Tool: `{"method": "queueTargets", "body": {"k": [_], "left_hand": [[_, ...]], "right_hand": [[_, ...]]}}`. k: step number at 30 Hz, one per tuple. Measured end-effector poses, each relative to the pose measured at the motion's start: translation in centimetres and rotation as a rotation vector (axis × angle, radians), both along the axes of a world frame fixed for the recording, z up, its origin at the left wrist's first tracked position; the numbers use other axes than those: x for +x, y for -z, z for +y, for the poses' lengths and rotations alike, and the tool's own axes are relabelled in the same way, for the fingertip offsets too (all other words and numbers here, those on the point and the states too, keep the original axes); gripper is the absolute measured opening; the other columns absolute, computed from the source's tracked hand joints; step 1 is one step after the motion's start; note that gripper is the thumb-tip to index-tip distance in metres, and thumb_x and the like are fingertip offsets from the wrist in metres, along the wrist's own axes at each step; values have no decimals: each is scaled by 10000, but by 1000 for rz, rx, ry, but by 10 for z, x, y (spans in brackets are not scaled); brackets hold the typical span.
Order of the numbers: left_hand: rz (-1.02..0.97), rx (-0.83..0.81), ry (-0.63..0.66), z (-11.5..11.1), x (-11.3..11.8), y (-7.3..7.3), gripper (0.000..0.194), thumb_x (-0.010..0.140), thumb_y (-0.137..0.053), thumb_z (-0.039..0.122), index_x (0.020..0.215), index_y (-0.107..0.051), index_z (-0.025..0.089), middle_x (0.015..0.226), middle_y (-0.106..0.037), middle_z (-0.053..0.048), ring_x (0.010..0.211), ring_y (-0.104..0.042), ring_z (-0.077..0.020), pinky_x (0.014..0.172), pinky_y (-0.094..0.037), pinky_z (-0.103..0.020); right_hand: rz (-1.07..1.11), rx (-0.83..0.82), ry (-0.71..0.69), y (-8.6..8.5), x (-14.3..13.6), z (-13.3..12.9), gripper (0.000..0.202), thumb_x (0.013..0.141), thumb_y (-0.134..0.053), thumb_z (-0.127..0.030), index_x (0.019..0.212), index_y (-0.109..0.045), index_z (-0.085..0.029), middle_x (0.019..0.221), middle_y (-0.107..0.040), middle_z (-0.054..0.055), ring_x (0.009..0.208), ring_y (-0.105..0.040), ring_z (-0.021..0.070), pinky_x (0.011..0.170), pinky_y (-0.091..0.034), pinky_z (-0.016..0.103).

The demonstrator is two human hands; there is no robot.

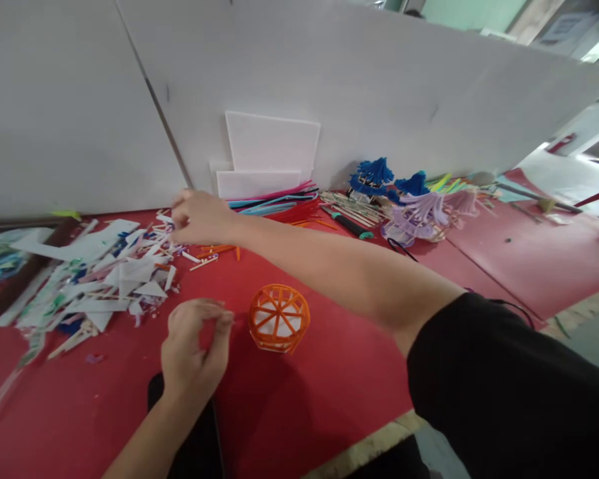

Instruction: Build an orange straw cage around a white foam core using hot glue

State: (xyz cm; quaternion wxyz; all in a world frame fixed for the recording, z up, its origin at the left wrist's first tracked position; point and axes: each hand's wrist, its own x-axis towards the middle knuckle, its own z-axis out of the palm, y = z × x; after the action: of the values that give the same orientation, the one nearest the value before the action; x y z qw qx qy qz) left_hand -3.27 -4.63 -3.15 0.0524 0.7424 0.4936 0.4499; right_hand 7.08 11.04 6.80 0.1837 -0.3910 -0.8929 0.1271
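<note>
An orange round frame with wheel-like spokes (278, 319) and white pieces inside stands on the red tabletop. Just left of it is my left hand (194, 342), thumb and fingertips pinched together; whatever may be between them is too small to make out. My right arm reaches across to the left, beyond the frame. At its end my right hand (199, 218) hangs at the right edge of a heap of white scraps (124, 273), with curled fingers whose tips are hidden. Short orange strips (217, 250) lie just below that hand.
Behind my right arm lie coloured strips (279, 203), thin sticks (359, 209) and a black-and-green tool (349, 225). Blue (374, 174) and lilac (422, 216) fringed models stand further right. White sheets (274, 143) lean on the partition. A dark flat object (199, 432) lies under my left wrist.
</note>
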Motion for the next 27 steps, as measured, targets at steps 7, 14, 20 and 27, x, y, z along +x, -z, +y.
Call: {"method": "queueTargets", "body": {"k": [7,14,20,27], "left_hand": [[88,-214,34,30,-17,-20,362,932,-436,461,758,-603,191,736,-665,-35,706,-646,-197,669,-511,-317],[418,-365,616,30,19,-41,1056,730,-671,654,1503,-132,177,1535,-308,-211,1416,-313,-353,1103,-383,-529],[491,-271,612,13,31,-33,766,846,-628,365,1465,-215,184,1464,-428,-173,1381,-377,-309,1114,-393,-492],[537,-220,344,-14,38,-28,730,857,-536,610,1384,-331,149,1300,-567,-200,1183,-547,-360,951,-479,-540]], "right_hand": [[92,-62,59,12,51,-22,292,961,-467,-252,893,-713,-109,1193,-632,151,1111,-598,238,1003,-434,395],[642,-185,415,56,150,-132,268,865,-589,-237,1127,-592,-180,1055,-687,84,960,-658,186,899,-516,369],[961,-533,563,86,136,-219,169,852,-609,-326,950,-519,-222,847,-650,15,771,-651,142,705,-545,275],[876,-557,486,103,122,-232,408,676,-808,-343,909,-496,-221,840,-643,9,770,-632,159,717,-534,297]]}}
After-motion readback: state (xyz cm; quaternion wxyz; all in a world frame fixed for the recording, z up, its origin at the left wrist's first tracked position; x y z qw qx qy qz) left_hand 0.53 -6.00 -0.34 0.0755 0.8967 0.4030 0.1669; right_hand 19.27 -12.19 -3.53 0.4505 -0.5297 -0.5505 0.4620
